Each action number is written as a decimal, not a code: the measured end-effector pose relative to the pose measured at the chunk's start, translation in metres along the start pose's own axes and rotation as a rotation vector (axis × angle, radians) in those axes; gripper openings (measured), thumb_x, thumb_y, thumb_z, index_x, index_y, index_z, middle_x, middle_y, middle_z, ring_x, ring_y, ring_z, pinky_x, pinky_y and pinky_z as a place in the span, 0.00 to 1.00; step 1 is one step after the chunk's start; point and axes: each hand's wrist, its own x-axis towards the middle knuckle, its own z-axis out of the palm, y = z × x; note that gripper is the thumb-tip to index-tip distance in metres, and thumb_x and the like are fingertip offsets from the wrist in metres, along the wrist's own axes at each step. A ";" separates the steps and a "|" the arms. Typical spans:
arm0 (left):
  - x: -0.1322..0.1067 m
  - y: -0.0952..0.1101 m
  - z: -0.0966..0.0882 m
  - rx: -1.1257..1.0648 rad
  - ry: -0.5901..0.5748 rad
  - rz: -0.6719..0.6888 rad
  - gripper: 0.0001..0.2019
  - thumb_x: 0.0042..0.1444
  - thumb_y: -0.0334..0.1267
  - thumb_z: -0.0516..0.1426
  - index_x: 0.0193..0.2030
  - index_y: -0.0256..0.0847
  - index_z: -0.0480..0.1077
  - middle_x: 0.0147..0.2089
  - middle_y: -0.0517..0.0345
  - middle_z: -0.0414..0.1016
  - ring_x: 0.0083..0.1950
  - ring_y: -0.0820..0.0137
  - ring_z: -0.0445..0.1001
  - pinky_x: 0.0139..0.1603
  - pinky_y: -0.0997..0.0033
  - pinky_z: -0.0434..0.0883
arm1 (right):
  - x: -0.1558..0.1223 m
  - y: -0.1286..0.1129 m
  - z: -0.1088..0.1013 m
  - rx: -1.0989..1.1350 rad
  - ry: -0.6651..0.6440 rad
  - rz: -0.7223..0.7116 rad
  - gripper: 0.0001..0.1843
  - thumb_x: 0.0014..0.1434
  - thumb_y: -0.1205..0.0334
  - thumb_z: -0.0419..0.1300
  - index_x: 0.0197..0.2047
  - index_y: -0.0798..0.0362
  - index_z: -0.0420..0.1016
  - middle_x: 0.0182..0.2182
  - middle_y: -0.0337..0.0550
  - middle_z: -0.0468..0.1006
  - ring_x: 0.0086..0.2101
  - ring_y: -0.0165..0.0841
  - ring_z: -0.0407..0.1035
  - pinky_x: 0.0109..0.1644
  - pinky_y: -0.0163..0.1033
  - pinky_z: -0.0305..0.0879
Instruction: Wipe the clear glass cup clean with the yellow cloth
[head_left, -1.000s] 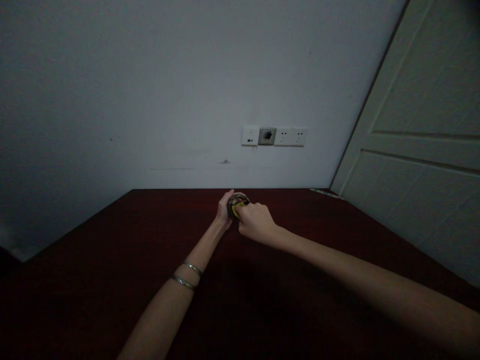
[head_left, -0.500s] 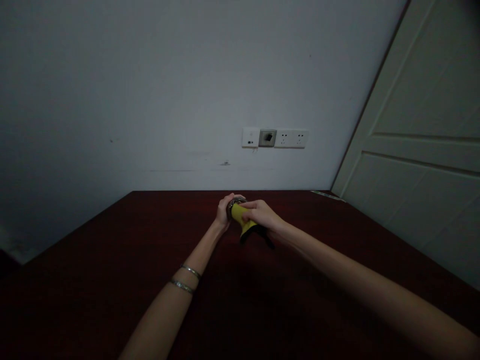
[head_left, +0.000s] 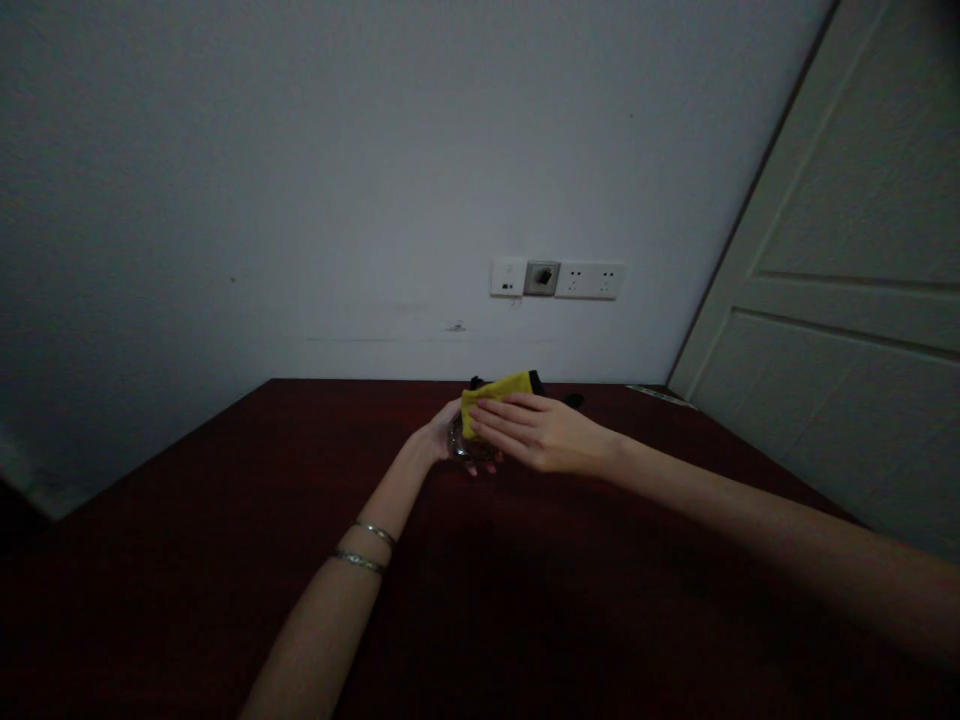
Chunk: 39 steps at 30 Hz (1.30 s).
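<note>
Over the far part of the table, my left hand (head_left: 442, 432) holds a dark, shiny, rounded object (head_left: 459, 447), its fingertips showing underneath. Much of the object is covered, so its kind cannot be made out. My right hand (head_left: 546, 432) presses a yellow cloth (head_left: 501, 388) with black edging against the object's upper side, fingers together and stretched along the cloth. The cloth's far end spreads out behind the right hand.
The dark red table (head_left: 225, 520) meets a pale wall (head_left: 360, 180). A row of wall sockets (head_left: 556, 279) sits above the table's back edge. A light panelled door (head_left: 847, 270) stands at the right. A thin printed strip (head_left: 660, 396) lies by the back right corner.
My right hand has turned and now lies flatter over the cloth, whose loose end has swung from the near side to the far side. My left hand has tilted, showing its fingertips beneath the object.
</note>
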 end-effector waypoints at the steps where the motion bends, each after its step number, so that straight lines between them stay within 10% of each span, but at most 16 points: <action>1: 0.002 -0.002 0.000 -0.024 -0.005 -0.004 0.27 0.56 0.58 0.45 0.39 0.34 0.72 0.26 0.40 0.78 0.25 0.51 0.77 0.17 0.56 0.71 | 0.000 0.000 0.003 -0.034 -0.018 -0.077 0.19 0.66 0.70 0.48 0.59 0.63 0.65 0.58 0.57 0.69 0.58 0.38 0.64 0.58 0.46 0.64; 15: 0.002 -0.005 0.002 0.117 0.006 -0.283 0.36 0.53 0.66 0.43 0.35 0.32 0.74 0.30 0.32 0.77 0.29 0.48 0.76 0.14 0.55 0.69 | 0.010 0.003 0.033 -0.066 -0.102 -0.373 0.16 0.66 0.69 0.49 0.53 0.65 0.70 0.49 0.55 0.76 0.53 0.36 0.68 0.64 0.45 0.55; 27: 0.002 -0.004 -0.001 0.026 0.234 0.041 0.18 0.55 0.50 0.51 0.32 0.35 0.71 0.21 0.47 0.76 0.19 0.59 0.75 0.12 0.64 0.70 | 0.014 -0.016 0.058 -0.119 -0.204 0.060 0.19 0.64 0.72 0.47 0.56 0.70 0.67 0.51 0.59 0.75 0.53 0.39 0.69 0.66 0.45 0.52; 39: 0.001 0.017 -0.001 -0.072 0.487 0.301 0.12 0.50 0.40 0.52 0.18 0.39 0.64 0.14 0.57 0.68 0.13 0.71 0.66 0.12 0.76 0.59 | 0.049 -0.018 0.036 0.163 -0.287 0.584 0.11 0.54 0.67 0.57 0.39 0.61 0.76 0.37 0.58 0.80 0.38 0.43 0.75 0.44 0.44 0.68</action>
